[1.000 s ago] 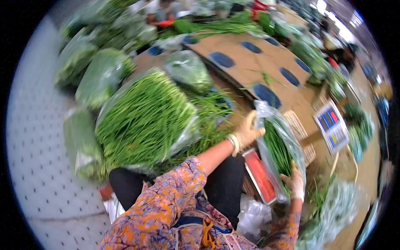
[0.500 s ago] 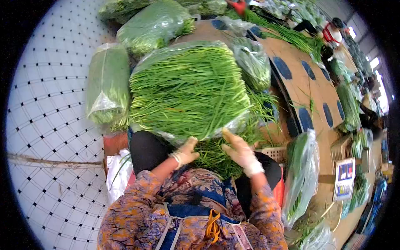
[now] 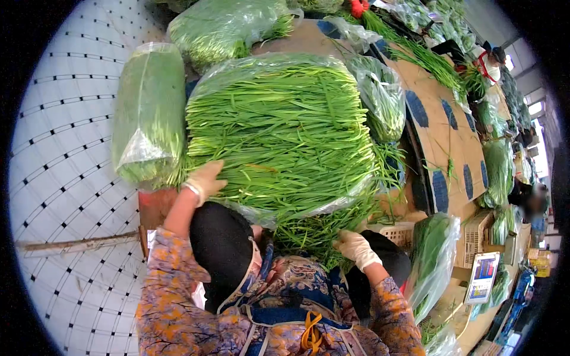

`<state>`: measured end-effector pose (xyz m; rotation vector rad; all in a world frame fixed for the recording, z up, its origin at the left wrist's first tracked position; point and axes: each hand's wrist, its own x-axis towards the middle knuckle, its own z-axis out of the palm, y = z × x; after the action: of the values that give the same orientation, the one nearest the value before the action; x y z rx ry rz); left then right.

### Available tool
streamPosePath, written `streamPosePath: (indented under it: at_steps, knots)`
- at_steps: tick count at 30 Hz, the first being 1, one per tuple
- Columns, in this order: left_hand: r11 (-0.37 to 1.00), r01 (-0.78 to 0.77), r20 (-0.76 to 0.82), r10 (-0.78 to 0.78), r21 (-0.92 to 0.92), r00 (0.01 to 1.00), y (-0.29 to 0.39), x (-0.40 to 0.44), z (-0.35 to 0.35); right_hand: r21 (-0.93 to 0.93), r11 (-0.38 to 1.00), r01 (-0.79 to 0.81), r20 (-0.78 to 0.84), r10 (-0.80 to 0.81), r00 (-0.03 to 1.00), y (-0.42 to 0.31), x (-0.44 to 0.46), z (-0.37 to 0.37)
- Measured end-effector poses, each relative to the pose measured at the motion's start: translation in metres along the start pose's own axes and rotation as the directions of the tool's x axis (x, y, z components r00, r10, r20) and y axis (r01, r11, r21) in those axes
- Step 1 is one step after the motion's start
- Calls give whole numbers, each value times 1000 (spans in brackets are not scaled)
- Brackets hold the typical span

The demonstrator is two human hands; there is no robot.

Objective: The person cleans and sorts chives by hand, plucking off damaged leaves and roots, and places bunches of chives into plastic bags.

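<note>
A broad stack of garlic chives lies in front of me in a clear plastic bag, its open side toward me. My left hand, in a pale glove, touches the stack's near left corner with fingers spread. Over my lap lies a pile of loose garlic chives. My right hand, gloved too, is at the pile's right side, its fingers curled in among the leaves; the fingertips are partly hidden.
Left of the stack stands a filled bag of chives; another filled bag lies behind. A smaller bag is at the right. Beyond are a cardboard-covered table, a plastic crate and a person farther off.
My left hand has moved left and forward from the stack's near edge to its left corner. My right hand has drawn back toward my lap, and its fingers have curled. The view has shifted slightly.
</note>
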<state>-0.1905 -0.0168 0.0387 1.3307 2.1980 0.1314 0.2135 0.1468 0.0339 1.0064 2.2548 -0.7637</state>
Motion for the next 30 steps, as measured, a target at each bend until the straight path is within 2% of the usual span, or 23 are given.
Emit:
streamPosePath:
  at_steps: [1, 2, 3, 4, 5, 6, 8, 10, 11, 12, 14, 16, 17, 18, 19, 20, 22, 23, 24, 26, 27, 29, 30]
  knots:
    - [997, 43, 101, -49, 64, 994, -11, 0, 0, 139, 988, 62, -170, -37, 985, 0, 1, -2]
    - [988, 73, 197, -99, 137, 975, -17, 0, 1, 141, 988, 62, -261, -23, 965, 4, 10, -9]
    - [991, 80, 216, -102, 108, 971, -21, -1, 6, 154, 975, 158, -463, -70, 884, -2, 9, -26]
    - [993, 89, 233, -105, 80, 967, -25, -2, 10, 112, 993, 35, -430, 17, 903, -10, 18, -52]
    - [993, 63, 179, -80, 101, 981, -29, -1, 15, 79, 979, 187, -623, -98, 776, 4, 38, -53]
    - [994, 48, 178, -65, 102, 982, -22, 4, 11, -18, 985, 171, -650, -142, 747, 8, 48, -67]
    - [955, 132, 274, -207, 266, 939, -3, 5, -3, -133, 984, 118, -602, -175, 779, 12, 69, -85]
    - [942, 11, 1, -12, 335, 1000, 16, 5, -3, -258, 964, -61, -365, -38, 930, 21, 87, -73]
    - [975, -4, -64, 19, 223, 998, 50, -1, -20, -393, 916, -76, -265, -33, 964, 32, 100, -55]
    - [993, -31, -128, 46, 111, 991, 81, -7, -37, -391, 908, -151, -182, 84, 980, 25, 98, -52]
    - [950, -308, -418, 303, 57, 856, 88, 14, -3, -380, 924, -47, -133, -4, 991, 21, 83, -58]
    - [952, -304, -396, 266, -37, 879, 117, 26, 10, -318, 925, 209, -34, -232, 972, 38, 84, -79]
    - [946, -321, -374, 279, -52, 884, 121, 37, 26, -189, 972, 141, 83, -127, 988, 42, 91, -104]
    - [939, -337, -351, 293, -70, 889, 126, 45, 40, -170, 981, 90, -3, -91, 996, 31, 88, -133]
    - [930, -334, -263, 287, -153, 921, 135, 45, 37, -306, 935, 180, -182, -243, 953, 41, 110, -148]
    - [935, -341, -184, 320, -100, 929, 142, 47, 37, 10, 982, 188, -558, -150, 816, 57, 116, -154]
    - [909, -407, -172, 388, -93, 906, 153, 51, 38, -156, 965, 212, -740, -256, 622, 49, 145, -192]
    - [896, -437, -196, 416, -76, 888, 157, 53, 39, -174, 968, 183, -719, -252, 648, 38, 146, -210]
    - [918, -391, -152, 378, -69, 913, 165, 51, 32, -300, 938, 172, -713, -340, 613, 32, 152, -221]
    - [910, -412, -136, 403, -50, 905, 170, 55, 35, -396, 917, -39, -679, -264, 685, 12, 180, -240]
    - [914, -402, -82, 396, -61, 914, 176, 53, 28, -453, 889, -73, -665, -282, 692, 10, 196, -246]
    - [896, -440, -125, 430, -65, 894, 178, 52, 27, -559, 806, -195, -617, -247, 747, 2, 225, -257]
    - [885, -458, -152, 444, -77, 883, 177, 54, 30, -555, 813, -176, -574, -221, 788, -7, 230, -263]
